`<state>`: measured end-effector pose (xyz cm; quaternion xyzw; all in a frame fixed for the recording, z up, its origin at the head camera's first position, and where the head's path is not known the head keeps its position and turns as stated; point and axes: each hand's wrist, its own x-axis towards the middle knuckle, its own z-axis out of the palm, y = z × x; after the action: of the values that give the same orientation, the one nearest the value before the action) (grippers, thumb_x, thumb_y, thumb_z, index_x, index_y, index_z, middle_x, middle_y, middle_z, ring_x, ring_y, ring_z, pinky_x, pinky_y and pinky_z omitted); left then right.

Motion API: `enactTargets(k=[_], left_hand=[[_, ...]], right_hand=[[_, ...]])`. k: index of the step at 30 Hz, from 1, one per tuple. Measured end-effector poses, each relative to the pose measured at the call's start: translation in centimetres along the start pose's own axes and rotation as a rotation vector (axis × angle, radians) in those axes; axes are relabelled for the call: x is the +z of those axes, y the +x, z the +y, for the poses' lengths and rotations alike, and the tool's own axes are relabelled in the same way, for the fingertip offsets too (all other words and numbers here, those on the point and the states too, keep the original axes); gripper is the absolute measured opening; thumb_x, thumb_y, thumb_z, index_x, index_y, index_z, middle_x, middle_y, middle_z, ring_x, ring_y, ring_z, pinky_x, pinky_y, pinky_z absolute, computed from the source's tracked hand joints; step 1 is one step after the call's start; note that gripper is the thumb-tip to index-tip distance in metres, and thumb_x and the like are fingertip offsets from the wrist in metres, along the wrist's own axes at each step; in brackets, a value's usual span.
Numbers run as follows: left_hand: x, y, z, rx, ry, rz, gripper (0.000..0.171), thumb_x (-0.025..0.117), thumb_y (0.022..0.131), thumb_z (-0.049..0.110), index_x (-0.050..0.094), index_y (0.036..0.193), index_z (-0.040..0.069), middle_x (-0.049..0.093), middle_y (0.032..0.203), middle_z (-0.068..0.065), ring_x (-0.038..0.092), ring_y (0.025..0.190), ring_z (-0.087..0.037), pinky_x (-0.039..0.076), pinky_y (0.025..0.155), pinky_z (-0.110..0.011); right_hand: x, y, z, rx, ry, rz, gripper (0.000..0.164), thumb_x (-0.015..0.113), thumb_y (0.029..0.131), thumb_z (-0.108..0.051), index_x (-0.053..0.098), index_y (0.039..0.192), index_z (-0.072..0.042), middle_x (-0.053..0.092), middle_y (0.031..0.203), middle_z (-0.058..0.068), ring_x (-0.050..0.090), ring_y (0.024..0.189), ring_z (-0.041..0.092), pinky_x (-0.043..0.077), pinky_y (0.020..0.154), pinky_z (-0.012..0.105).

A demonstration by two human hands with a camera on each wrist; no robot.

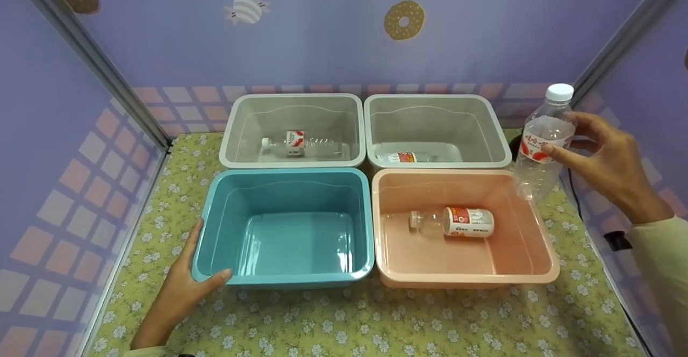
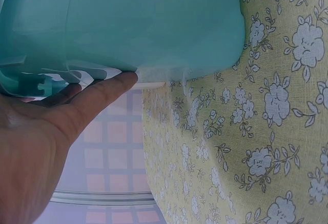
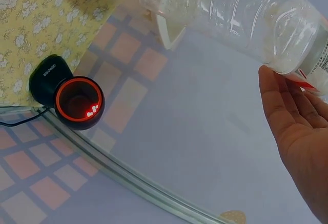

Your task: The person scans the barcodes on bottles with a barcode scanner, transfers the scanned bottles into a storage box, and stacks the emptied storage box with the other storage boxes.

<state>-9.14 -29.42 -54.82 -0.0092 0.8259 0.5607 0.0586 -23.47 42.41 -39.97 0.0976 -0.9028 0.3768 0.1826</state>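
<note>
My right hand (image 1: pixel 613 163) holds a clear plastic bottle (image 1: pixel 547 136) with a white cap and a red and white label. Thumb and fingers pinch it round the label, cap up, its base leaning over the right edge of the peach bin (image 1: pixel 467 278). At the front left corner of the blue bin (image 1: pixel 285 279) is my left hand (image 1: pixel 180 281). Its thumb lies on the front rim, and its extended fingers (image 2: pixel 102 93) touch the outer wall below the rim. Nothing lies inside the blue bin. In the peach bin, another labelled bottle (image 1: pixel 467 222) lies on its side.
Behind stand two grey bins, the left (image 1: pixel 293 98) and right (image 1: pixel 430 99), each with one bottle lying inside. A black device with a glowing red ring (image 3: pixel 79 103) and a cable stands by the back right corner. Patterned panels enclose the flowered tablecloth (image 1: pixel 344 325).
</note>
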Motion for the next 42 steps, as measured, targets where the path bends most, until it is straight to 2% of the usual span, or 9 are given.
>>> enactTargets(k=[7, 18, 25, 34, 37, 42], left_hand=[[0.0, -0.1, -0.1, 0.008, 0.016, 0.0, 0.113, 0.079, 0.102, 0.022, -0.003, 0.177, 0.041, 0.0, 0.183, -0.021, 0.025, 0.157, -0.065, 0.041, 0.113, -0.081], [0.0, 0.0, 0.0, 0.004, 0.018, 0.002, 0.114, 0.08, 0.102, 0.023, -0.004, 0.177, 0.043, -0.005, 0.184, -0.017, 0.021, 0.158, -0.065, 0.039, 0.114, -0.081], [-0.1, 0.0, 0.0, -0.003, 0.015, -0.001, 0.114, 0.079, 0.102, 0.022, -0.004, 0.176, 0.044, -0.005, 0.184, -0.017, 0.023, 0.157, -0.065, 0.041, 0.114, -0.08], [0.0, 0.0, 0.0, -0.001, 0.018, 0.008, 0.114, 0.08, 0.101, 0.021, -0.002, 0.177, 0.043, 0.001, 0.183, -0.022, 0.032, 0.154, -0.065, 0.045, 0.112, -0.076], [0.0, -0.1, 0.0, 0.0, 0.018, 0.007, 0.114, 0.08, 0.101, 0.021, -0.002, 0.177, 0.043, 0.001, 0.183, -0.023, 0.031, 0.154, -0.065, 0.045, 0.113, -0.076], [0.0, 0.0, 0.0, -0.008, 0.006, 0.002, 0.114, 0.08, 0.102, 0.021, -0.003, 0.177, 0.045, -0.001, 0.183, -0.021, 0.029, 0.155, -0.065, 0.044, 0.113, -0.076]], right_hand=[[-0.8, 0.1, 0.7, 0.027, -0.009, 0.034, 0.063, 0.091, 0.091, -0.005, 0.063, 0.147, 0.007, 0.063, 0.114, -0.027, 0.065, 0.099, -0.01, 0.051, 0.088, 0.003], [-1.1, 0.3, 2.2, 0.065, -0.038, 0.07, 0.064, 0.091, 0.092, -0.006, 0.062, 0.148, 0.007, 0.062, 0.111, -0.028, 0.063, 0.099, -0.01, 0.05, 0.087, 0.002], [-0.7, 0.1, 3.3, 0.086, -0.061, 0.083, 0.063, 0.092, 0.092, -0.011, 0.064, 0.147, 0.005, 0.061, 0.107, -0.03, 0.062, 0.097, -0.011, 0.05, 0.085, 0.002], [-0.1, 0.0, 4.7, 0.108, -0.077, 0.109, 0.066, 0.093, 0.092, -0.015, 0.064, 0.147, 0.005, 0.065, 0.113, -0.011, 0.061, 0.096, -0.011, 0.049, 0.084, 0.002], [0.0, -0.1, 5.3, 0.108, -0.084, 0.128, 0.064, 0.093, 0.091, -0.014, 0.065, 0.145, 0.006, 0.067, 0.114, -0.006, 0.061, 0.097, -0.011, 0.049, 0.084, 0.002], [0.2, -0.3, 6.2, 0.143, -0.101, 0.128, 0.067, 0.092, 0.092, -0.016, 0.063, 0.148, 0.007, 0.068, 0.121, 0.01, 0.058, 0.097, -0.011, 0.047, 0.085, 0.0]])
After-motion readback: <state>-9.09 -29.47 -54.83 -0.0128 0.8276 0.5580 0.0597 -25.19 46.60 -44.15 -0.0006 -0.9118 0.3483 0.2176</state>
